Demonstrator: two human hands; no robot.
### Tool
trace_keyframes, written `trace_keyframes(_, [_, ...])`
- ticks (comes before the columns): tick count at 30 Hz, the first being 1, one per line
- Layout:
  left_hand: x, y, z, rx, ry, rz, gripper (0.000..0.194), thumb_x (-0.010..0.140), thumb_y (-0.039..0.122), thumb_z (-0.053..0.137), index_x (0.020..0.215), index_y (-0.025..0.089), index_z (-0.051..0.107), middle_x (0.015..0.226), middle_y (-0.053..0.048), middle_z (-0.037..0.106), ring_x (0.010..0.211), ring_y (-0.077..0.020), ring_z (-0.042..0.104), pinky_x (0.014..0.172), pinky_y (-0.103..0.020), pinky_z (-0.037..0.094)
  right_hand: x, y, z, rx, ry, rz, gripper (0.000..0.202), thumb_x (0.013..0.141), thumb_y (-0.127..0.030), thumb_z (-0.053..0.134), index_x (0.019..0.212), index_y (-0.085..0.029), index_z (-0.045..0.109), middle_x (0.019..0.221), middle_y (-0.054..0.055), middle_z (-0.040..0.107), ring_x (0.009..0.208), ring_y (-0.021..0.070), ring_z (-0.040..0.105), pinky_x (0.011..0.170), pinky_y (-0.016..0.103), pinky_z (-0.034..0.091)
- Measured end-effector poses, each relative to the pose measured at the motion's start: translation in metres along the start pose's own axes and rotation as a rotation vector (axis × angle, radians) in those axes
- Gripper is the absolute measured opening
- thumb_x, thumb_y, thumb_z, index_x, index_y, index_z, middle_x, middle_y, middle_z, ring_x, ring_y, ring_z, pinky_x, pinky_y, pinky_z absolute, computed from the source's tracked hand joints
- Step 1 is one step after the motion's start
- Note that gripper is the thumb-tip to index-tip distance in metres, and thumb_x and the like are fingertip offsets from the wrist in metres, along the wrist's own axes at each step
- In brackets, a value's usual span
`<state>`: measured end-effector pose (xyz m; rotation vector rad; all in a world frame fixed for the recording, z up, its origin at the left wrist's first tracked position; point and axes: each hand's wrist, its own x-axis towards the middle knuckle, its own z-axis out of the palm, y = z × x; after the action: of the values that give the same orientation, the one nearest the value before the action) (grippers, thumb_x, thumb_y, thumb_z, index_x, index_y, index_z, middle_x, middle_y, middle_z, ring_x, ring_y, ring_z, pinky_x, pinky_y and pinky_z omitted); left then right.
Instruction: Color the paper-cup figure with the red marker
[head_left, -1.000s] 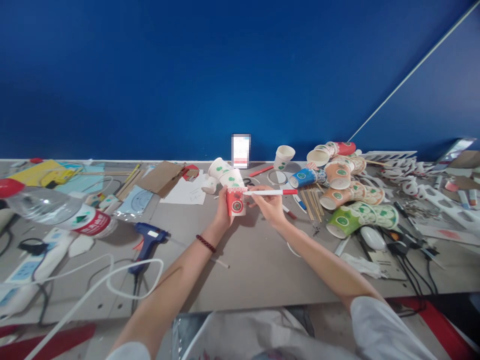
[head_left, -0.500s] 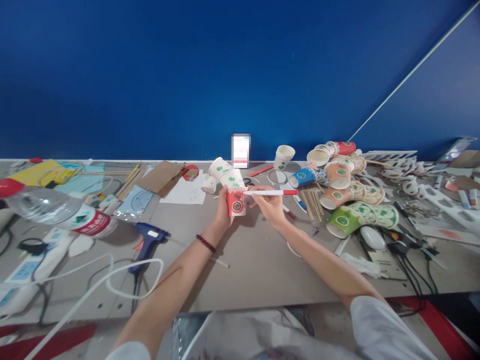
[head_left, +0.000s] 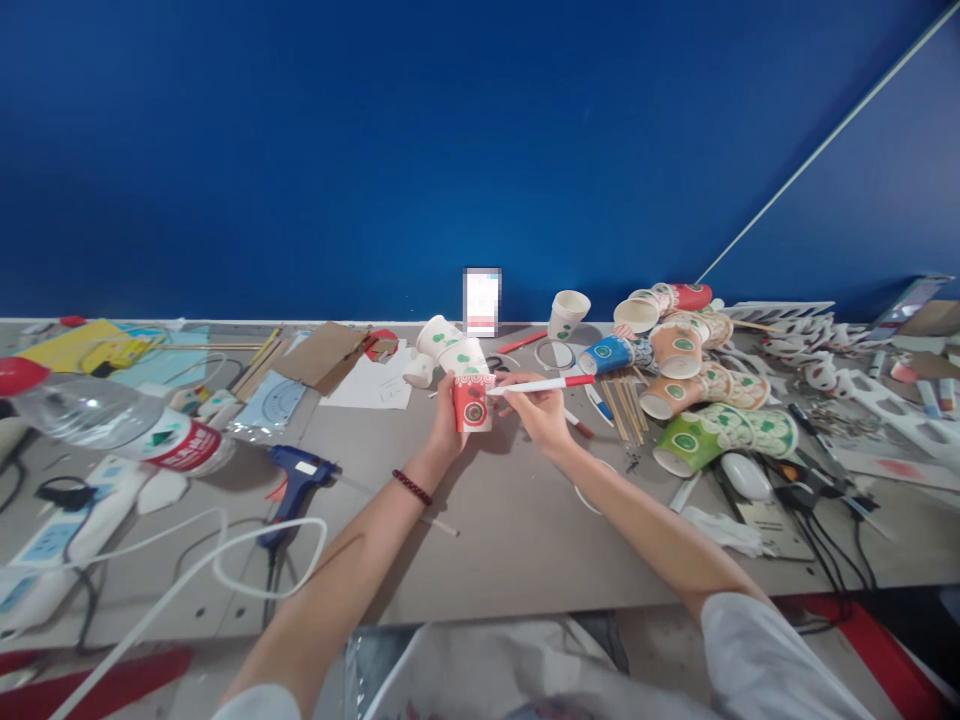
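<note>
My left hand (head_left: 448, 418) is wrapped round the left side of a paper cup (head_left: 473, 410), partly coloured red with a dark round emblem on its front. Between the fingers of my right hand (head_left: 538, 408) is a white marker (head_left: 544, 385) with a red end. It lies nearly level, its left tip at the upper right of the cup; whether the tip touches is too small to tell. Just behind the held cup lie white paper cups (head_left: 461, 356) with green marks.
Coloured cups (head_left: 686, 440) lie in a heap on the right, beside wooden sticks (head_left: 624, 408). A blue glue gun (head_left: 296, 485), a water bottle (head_left: 120, 415) and a power strip (head_left: 75, 530) are on the left. A phone (head_left: 481, 302) leans on the blue wall.
The marker's red end has dipped slightly and its tip has shifted a little at the cup. My left hand and the cup are nearly still.
</note>
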<state>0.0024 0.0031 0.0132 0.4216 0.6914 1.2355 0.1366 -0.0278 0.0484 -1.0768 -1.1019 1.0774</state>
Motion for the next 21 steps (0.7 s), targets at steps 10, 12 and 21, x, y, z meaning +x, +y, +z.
trace_keyframes(10, [-0.0007, 0.0001, 0.001, -0.01, -0.014, 0.014, 0.044, 0.087, 0.056, 0.058, 0.098, 0.015, 0.07, 0.09, -0.008, 0.076, 0.078, -0.0216, 0.071, 0.074, -0.033, 0.055, 0.001, 0.002, -0.0014, 0.002, -0.009, -0.008, 0.028, 0.068, -0.044, 0.079, 0.078, -0.019, 0.073, 0.106, 0.011, 0.076, 0.086, 0.0251, 0.074, 0.056, 0.03, 0.063])
trace_keyframes(12, [-0.0007, 0.0004, 0.0016, -0.014, 0.001, 0.011, 0.043, 0.087, 0.056, 0.057, 0.097, 0.016, 0.07, 0.088, -0.008, 0.076, 0.075, -0.0206, 0.07, 0.072, -0.032, 0.054, 0.0007, 0.0024, -0.0015, 0.002, -0.014, 0.008, 0.024, 0.066, -0.04, 0.079, 0.074, -0.018, 0.073, 0.107, 0.011, 0.077, 0.084, 0.0247, 0.075, 0.057, 0.03, 0.063])
trace_keyframes(21, [0.0011, -0.0013, -0.0009, -0.008, -0.002, 0.022, 0.044, 0.09, 0.055, 0.053, 0.096, 0.015, 0.071, 0.087, -0.007, 0.076, 0.075, -0.0204, 0.07, 0.073, -0.031, 0.054, -0.0004, -0.0034, 0.0006, 0.007, 0.001, -0.008, 0.019, 0.065, -0.036, 0.078, 0.072, -0.019, 0.073, 0.101, 0.009, 0.077, 0.081, 0.0236, 0.074, 0.054, 0.029, 0.062])
